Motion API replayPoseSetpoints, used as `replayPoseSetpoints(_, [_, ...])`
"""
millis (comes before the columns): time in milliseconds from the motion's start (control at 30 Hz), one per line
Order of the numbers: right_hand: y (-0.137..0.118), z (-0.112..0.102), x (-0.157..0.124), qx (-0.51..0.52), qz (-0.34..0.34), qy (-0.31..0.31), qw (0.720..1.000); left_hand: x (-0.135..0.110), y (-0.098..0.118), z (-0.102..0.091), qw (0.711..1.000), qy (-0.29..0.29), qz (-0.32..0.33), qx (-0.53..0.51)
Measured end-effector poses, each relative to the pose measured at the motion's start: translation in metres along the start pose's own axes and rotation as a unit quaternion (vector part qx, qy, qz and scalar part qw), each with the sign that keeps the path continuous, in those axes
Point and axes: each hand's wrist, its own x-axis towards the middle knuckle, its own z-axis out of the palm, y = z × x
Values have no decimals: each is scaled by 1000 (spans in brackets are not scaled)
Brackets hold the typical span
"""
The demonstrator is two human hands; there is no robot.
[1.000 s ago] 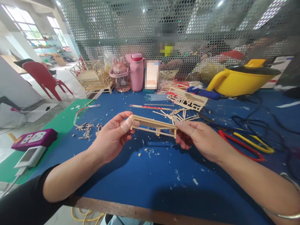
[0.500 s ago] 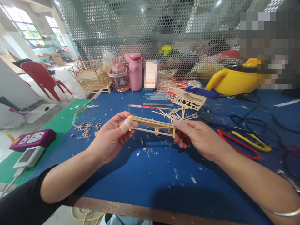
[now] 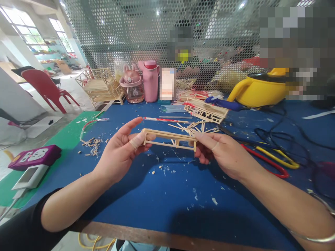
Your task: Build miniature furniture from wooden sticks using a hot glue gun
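Note:
Between both hands, above the blue table mat, I hold a small wooden stick frame (image 3: 170, 136), long and narrow, with a lower rail and short posts. My left hand (image 3: 124, 146) pinches its left end between thumb and fingers, the index finger stretched away. At the right end my right hand (image 3: 213, 146) grips with the thumb on top and fingers curled beneath. Both thumbs have a pale wrap. Just behind the frame lie loose wooden sticks (image 3: 183, 127) and a larger stick-built piece (image 3: 206, 109). A pile of short stick offcuts (image 3: 92, 147) lies to the left.
A pink bottle (image 3: 151, 82), a rabbit-eared drinking cup (image 3: 134, 87) and a bamboo rack (image 3: 98, 87) stand behind. Rightward are a yellow pot (image 3: 259, 90), pliers with red and yellow handles (image 3: 272, 162) and dark cables. A purple power strip (image 3: 35, 157) sits left; perforated mesh (image 3: 125, 38) rises behind.
The wooden frame has tilted slightly, showing more of its underside. My left index finger has lifted and straightened away from the frame. My right hand keeps its grip.

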Motion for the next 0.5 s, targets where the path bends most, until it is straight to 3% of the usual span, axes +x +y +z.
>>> replayPoseSetpoints(167, [-1,3,-4,-21,-18,5,1000,0,-1,-3,999,-8,34,29])
replayPoseSetpoints(333, [-3,3,-8,-43,-44,18,998,5,-3,-8,999,-14,-8,47])
replayPoseSetpoints(500, [-6,3,-7,83,8,12,996,9,-5,-8,998,-28,-48,-42])
